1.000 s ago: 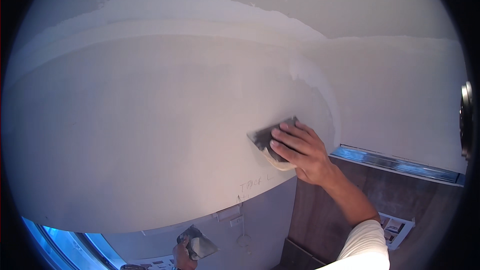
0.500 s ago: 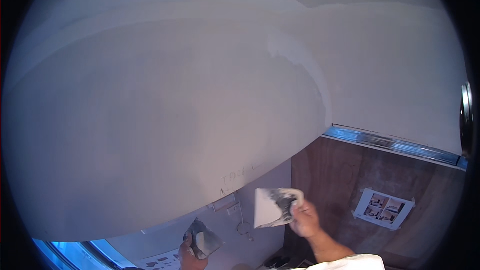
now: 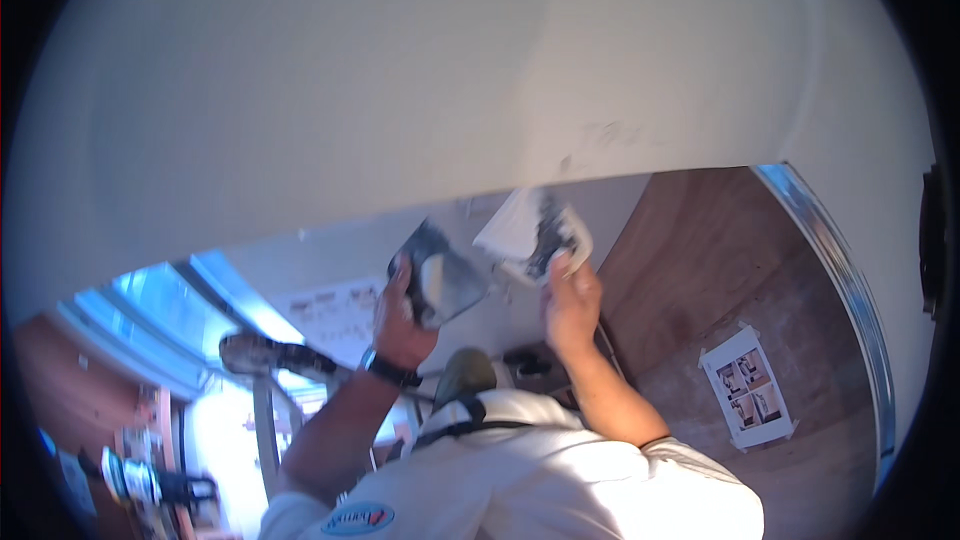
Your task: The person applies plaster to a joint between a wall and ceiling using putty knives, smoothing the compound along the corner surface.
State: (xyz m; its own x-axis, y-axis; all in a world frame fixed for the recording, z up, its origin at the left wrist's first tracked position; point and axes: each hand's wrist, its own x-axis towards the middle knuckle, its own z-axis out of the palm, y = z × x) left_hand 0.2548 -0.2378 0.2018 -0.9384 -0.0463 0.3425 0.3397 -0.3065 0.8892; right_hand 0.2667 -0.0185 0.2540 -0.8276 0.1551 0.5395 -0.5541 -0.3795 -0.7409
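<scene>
My left hand [image 3: 404, 324] is closed round a dark grey, flat putty knife [image 3: 461, 285] with a pale lump of putty on its face. To the right of it, my right hand [image 3: 573, 312] grips a second putty knife [image 3: 514, 224], its blade largely coated in white putty and smeared dark near the grip. The two blades are close together but apart, just below the edge of a broad pale ceiling panel [image 3: 400, 110]. Fingers of both hands wrap the tools, so the grips are mostly hidden.
Brown wood boarding [image 3: 680, 270] on the right bears a taped sheet with pictures [image 3: 748, 387]. A shiny metal strip [image 3: 850, 280] edges it. At the left are a bright window [image 3: 150, 310], a ladder-like frame [image 3: 266, 430] and another person [image 3: 140, 480] below.
The view has tipped downward, bringing my torso and both forearms into sight. Both hands appear higher in the picture, and the two putty knives have come closer together.
</scene>
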